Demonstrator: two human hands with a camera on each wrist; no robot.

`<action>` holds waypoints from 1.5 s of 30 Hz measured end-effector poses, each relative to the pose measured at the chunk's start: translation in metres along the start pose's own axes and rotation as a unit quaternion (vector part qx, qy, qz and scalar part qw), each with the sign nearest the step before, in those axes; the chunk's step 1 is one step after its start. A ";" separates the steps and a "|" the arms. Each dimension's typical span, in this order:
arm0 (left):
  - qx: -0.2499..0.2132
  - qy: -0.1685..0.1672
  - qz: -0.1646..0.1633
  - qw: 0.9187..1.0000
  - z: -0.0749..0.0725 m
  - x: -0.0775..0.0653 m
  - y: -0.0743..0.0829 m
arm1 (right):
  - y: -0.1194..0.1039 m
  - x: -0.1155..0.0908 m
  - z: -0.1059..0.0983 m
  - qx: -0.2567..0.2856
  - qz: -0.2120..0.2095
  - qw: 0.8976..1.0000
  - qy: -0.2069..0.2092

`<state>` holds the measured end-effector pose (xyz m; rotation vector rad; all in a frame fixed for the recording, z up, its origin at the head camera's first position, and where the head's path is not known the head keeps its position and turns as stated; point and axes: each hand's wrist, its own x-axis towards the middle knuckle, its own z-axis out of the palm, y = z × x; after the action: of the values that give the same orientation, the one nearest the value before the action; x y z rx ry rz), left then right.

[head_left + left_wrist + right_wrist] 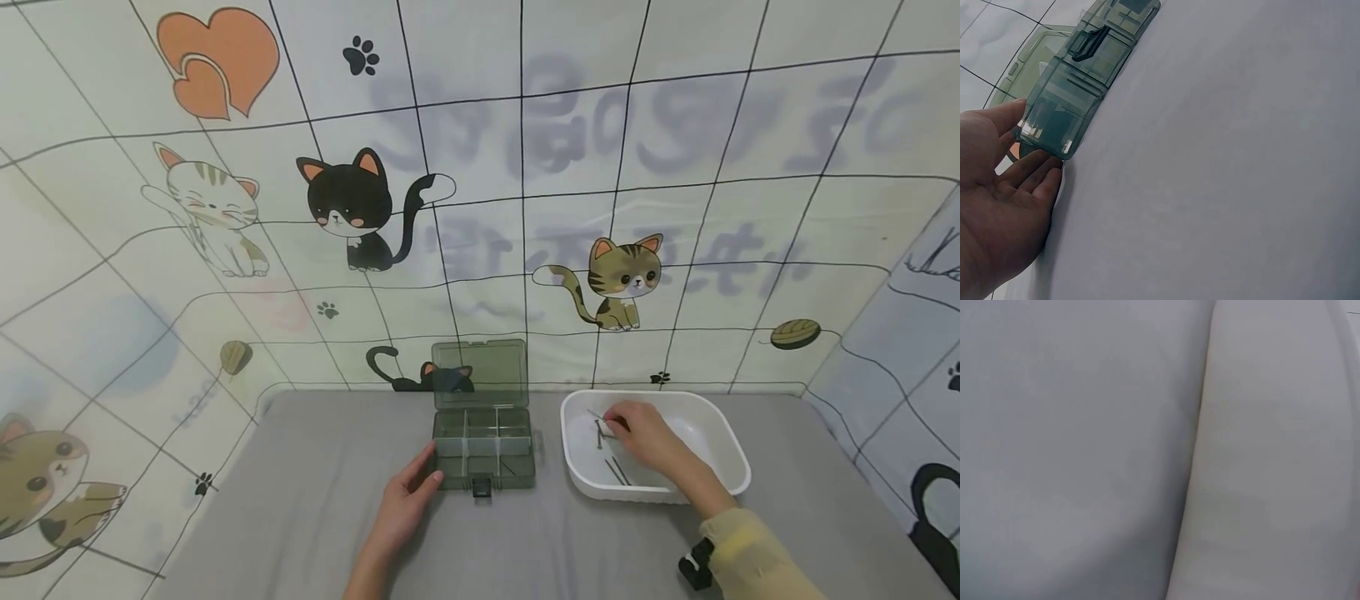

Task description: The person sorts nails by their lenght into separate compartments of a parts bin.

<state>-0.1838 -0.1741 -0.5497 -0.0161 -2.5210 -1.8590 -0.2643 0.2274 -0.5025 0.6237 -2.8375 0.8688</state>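
A translucent green compartment box (484, 444) stands with its lid (482, 375) raised against the wall cloth. My left hand (403, 502) touches its left side, the thumb near the front corner. In the left wrist view, the fingers of that hand (1016, 181) lie loosely beside the box's corner (1054, 125). A thin dark piece (510, 468) shows in the front right compartment. Over the white tray (656, 493), my right hand (645, 435) pinches a thin metal screw (595, 414) at its fingertips. Several more screws (617, 472) lie below it; some are partly covered.
Grey cloth (322, 483) covers the table. A white curtain-like cloth (480, 225) with cat drawings rises behind it and at both sides. A black device (697, 563) sits at the right wrist. The right wrist view shows only the tray's outer wall (1266, 456) and grey cloth.
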 end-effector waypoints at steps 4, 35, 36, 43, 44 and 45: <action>-0.002 0.000 0.001 1.000 0.000 0.000 0.000 | -0.005 -0.002 -0.004 0.008 -0.013 1.000 0.019; -0.005 -0.007 -0.001 1.000 -0.004 0.000 0.001 | -0.053 -0.013 -0.001 0.091 -0.143 0.981 0.098; -0.005 -0.007 -0.001 1.000 -0.004 0.000 0.001 | -0.055 -0.012 0.000 0.094 -0.143 0.981 0.092; -0.012 -0.008 0.000 1.000 -0.003 0.000 0.001 | -0.062 -0.009 0.010 0.112 -0.123 0.985 0.055; -0.012 -0.009 0.001 1.000 -0.003 0.000 0.002 | -0.064 -0.009 0.011 0.116 -0.122 0.984 0.051; -0.012 -0.010 0.001 1.000 -0.003 0.000 0.002 | -0.065 -0.008 0.012 0.119 -0.122 0.984 0.047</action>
<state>-0.1837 -0.1761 -0.5472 -0.0361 -2.5094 -1.8985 -0.2297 0.1747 -0.4813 0.9093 -2.5250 1.1644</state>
